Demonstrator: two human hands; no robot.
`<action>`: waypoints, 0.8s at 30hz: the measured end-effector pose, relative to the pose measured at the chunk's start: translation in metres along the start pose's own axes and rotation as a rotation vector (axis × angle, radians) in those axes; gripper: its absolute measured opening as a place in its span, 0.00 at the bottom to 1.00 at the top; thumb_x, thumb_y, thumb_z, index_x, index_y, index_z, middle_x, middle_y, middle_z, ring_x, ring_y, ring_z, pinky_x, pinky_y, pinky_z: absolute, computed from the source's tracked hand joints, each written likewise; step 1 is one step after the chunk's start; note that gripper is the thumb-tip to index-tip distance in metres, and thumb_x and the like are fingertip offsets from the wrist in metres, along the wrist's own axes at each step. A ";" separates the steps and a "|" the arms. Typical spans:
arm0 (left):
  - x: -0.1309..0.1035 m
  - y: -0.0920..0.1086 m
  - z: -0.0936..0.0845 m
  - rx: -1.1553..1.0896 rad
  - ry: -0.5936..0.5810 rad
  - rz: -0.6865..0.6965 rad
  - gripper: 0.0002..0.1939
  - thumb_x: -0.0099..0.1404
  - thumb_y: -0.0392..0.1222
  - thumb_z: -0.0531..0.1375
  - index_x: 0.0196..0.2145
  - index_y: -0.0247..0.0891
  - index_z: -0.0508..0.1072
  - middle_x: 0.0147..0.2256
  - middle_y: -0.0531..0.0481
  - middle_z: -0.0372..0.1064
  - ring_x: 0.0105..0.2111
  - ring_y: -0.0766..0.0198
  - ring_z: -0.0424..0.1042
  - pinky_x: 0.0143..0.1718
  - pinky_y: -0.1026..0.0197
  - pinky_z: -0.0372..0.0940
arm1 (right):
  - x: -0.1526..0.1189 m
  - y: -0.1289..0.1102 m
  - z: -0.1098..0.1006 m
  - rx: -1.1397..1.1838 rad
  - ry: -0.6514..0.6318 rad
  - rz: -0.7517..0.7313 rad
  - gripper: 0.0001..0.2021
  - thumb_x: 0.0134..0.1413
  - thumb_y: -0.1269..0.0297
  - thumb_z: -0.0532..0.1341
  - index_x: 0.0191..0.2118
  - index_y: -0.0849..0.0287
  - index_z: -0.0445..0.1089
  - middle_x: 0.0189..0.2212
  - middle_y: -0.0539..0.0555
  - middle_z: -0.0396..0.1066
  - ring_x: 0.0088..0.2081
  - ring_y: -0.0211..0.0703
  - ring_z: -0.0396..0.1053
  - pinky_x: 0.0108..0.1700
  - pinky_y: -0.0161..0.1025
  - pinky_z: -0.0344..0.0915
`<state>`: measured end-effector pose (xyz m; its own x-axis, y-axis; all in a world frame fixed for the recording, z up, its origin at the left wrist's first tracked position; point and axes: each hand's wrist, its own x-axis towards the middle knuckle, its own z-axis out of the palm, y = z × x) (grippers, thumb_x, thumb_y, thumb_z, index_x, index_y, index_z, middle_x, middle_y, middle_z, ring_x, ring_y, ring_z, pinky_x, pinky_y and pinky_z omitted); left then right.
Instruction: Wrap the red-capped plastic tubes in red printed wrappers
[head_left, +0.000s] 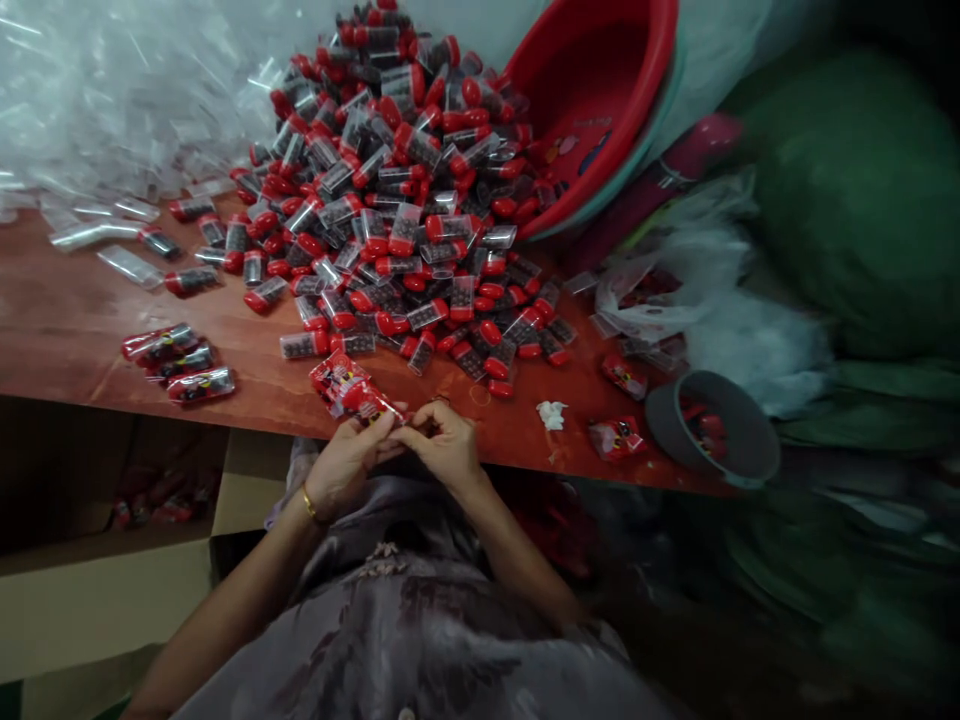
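Observation:
Both hands meet at the front edge of the table, at the lower end of a red printed packet (351,390). My left hand (358,450) is closed on the packet's end, thumb on top. Fingers bent, my right hand (444,440) pinches at the same end; what exactly sits between its fingertips is too small to make out. Just beyond the packet spreads a big heap of small clear containers with red caps (405,230), dark contents inside. To the left lie a few wrapped containers (201,385) in a short row.
Clear plastic sleeves (127,110) pile up at the back left. A red basin (600,90) leans behind the heap. At right stand a grey bowl (712,425) with red pieces and a red packet (616,438). An open cardboard box (112,580) is below the table's left side.

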<state>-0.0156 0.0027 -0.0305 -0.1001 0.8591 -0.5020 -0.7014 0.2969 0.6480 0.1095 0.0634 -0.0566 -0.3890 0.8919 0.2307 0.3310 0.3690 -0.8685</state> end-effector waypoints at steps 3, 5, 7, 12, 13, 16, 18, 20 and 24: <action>0.000 0.040 -0.034 -0.087 0.179 0.092 0.15 0.55 0.52 0.64 0.31 0.37 0.74 0.33 0.47 0.77 0.35 0.60 0.76 0.40 0.58 0.70 | 0.014 0.012 -0.029 -0.357 0.112 -0.194 0.12 0.54 0.54 0.60 0.35 0.58 0.70 0.32 0.56 0.74 0.37 0.45 0.69 0.43 0.42 0.66; -0.002 0.075 -0.062 -0.193 0.358 0.279 0.15 0.65 0.51 0.55 0.30 0.38 0.73 0.31 0.52 0.77 0.37 0.64 0.75 0.40 0.61 0.69 | 0.024 0.031 -0.055 -0.574 0.194 -0.214 0.15 0.57 0.58 0.56 0.46 0.62 0.69 0.47 0.64 0.71 0.49 0.52 0.65 0.52 0.49 0.61; -0.006 0.107 -0.086 -0.286 0.487 0.437 0.23 0.70 0.53 0.45 0.31 0.38 0.73 0.31 0.56 0.77 0.39 0.67 0.73 0.39 0.65 0.68 | 0.035 0.055 -0.077 -0.726 0.164 -0.199 0.21 0.57 0.60 0.55 0.54 0.65 0.64 0.55 0.67 0.63 0.55 0.55 0.59 0.55 0.53 0.58; -0.006 0.114 -0.088 -0.056 0.556 0.608 0.23 0.64 0.58 0.51 0.34 0.35 0.74 0.36 0.47 0.76 0.39 0.63 0.73 0.43 0.60 0.68 | 0.051 0.091 -0.079 -0.856 0.076 -0.168 0.22 0.56 0.63 0.54 0.57 0.65 0.62 0.58 0.66 0.60 0.55 0.57 0.57 0.53 0.52 0.57; -0.002 0.103 -0.080 0.118 0.578 0.670 0.19 0.58 0.56 0.59 0.36 0.36 0.74 0.37 0.47 0.76 0.39 0.61 0.74 0.45 0.56 0.68 | 0.051 0.090 -0.072 -0.866 0.096 -0.171 0.21 0.57 0.65 0.53 0.56 0.64 0.63 0.58 0.66 0.61 0.54 0.56 0.58 0.52 0.53 0.57; 0.013 0.069 -0.056 0.910 0.571 0.855 0.22 0.50 0.53 0.66 0.41 0.39 0.76 0.46 0.43 0.74 0.52 0.49 0.68 0.57 0.43 0.55 | 0.043 0.079 -0.052 -0.902 0.188 -0.225 0.20 0.59 0.64 0.52 0.56 0.60 0.63 0.55 0.64 0.65 0.53 0.57 0.59 0.53 0.56 0.52; 0.022 0.053 -0.049 1.313 0.534 0.836 0.23 0.51 0.53 0.66 0.44 0.43 0.76 0.54 0.43 0.67 0.60 0.44 0.57 0.61 0.39 0.44 | 0.033 0.069 -0.042 -0.922 0.226 -0.293 0.18 0.60 0.61 0.52 0.54 0.57 0.65 0.53 0.62 0.67 0.54 0.57 0.59 0.55 0.58 0.47; 0.028 0.044 -0.050 1.511 0.510 0.738 0.22 0.55 0.52 0.63 0.47 0.45 0.75 0.58 0.43 0.63 0.61 0.42 0.53 0.60 0.37 0.43 | 0.024 0.060 -0.036 -0.930 0.204 -0.365 0.17 0.60 0.59 0.53 0.52 0.56 0.67 0.52 0.60 0.69 0.54 0.55 0.60 0.56 0.56 0.45; 0.035 0.041 -0.056 1.583 0.527 0.600 0.17 0.59 0.51 0.60 0.45 0.46 0.76 0.58 0.43 0.62 0.60 0.42 0.56 0.58 0.38 0.48 | 0.018 0.050 -0.026 -0.883 0.110 -0.474 0.15 0.60 0.57 0.54 0.49 0.56 0.69 0.49 0.58 0.71 0.52 0.51 0.62 0.56 0.51 0.46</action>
<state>-0.0873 0.0218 -0.0538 -0.4810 0.8728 0.0827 0.7704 0.3758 0.5150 0.1411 0.1047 -0.0841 -0.5790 0.6054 0.5461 0.6983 0.7140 -0.0511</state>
